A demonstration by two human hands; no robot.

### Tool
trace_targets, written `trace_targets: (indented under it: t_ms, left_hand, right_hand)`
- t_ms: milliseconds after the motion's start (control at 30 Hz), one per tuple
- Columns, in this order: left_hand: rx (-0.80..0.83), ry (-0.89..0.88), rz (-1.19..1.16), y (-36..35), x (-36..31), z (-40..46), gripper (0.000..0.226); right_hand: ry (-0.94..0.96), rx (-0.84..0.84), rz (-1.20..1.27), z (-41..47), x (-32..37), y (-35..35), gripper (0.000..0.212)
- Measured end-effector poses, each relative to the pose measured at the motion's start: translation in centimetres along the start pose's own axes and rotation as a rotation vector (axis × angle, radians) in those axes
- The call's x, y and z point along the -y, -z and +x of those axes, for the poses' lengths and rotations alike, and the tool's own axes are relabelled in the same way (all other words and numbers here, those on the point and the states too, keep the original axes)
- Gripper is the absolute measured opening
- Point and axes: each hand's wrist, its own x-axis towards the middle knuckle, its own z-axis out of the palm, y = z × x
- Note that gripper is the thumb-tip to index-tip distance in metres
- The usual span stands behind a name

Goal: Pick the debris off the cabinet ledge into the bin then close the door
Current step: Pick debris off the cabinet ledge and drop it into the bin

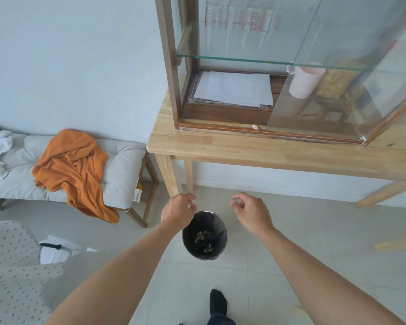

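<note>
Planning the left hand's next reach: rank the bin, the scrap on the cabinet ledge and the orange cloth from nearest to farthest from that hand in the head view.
From the left hand:
1. Bin, on the floor just below and right of it.
2. Scrap, up on the cabinet ledge, to the right.
3. Orange cloth, draped on the bench at left.
The last two are close to call.

Bin (204, 235) on the floor just below and between both hands, left hand (177, 211) over its rim, right hand (251, 211) beside, cabinet ledge (220, 126) with debris (255, 127) above and beyond them
</note>
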Motion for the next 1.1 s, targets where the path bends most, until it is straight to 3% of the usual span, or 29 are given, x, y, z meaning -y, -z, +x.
trace_targets:
  t_ms: [633,967,1100]
  left_hand:
    - [-0.205,-0.251,-0.089,10.1,-9.9,1.2,0.041]
    - [-0.23,-0.272,-0.066,9.1,-11.5,4.3,0.042]
    - [-0.364,-0.352,0.066,9.3,-10.5,4.4,0.037]
  right_hand:
    - [0.085,-0.282,0.08,2.6,7.7,11.9,0.016]
    - [-0.015,-0.38,-0.006,9.1,10.0,13.8,0.042]
    - [-0.081,-0.394,-0.025,10.4,10.4,13.7,0.03]
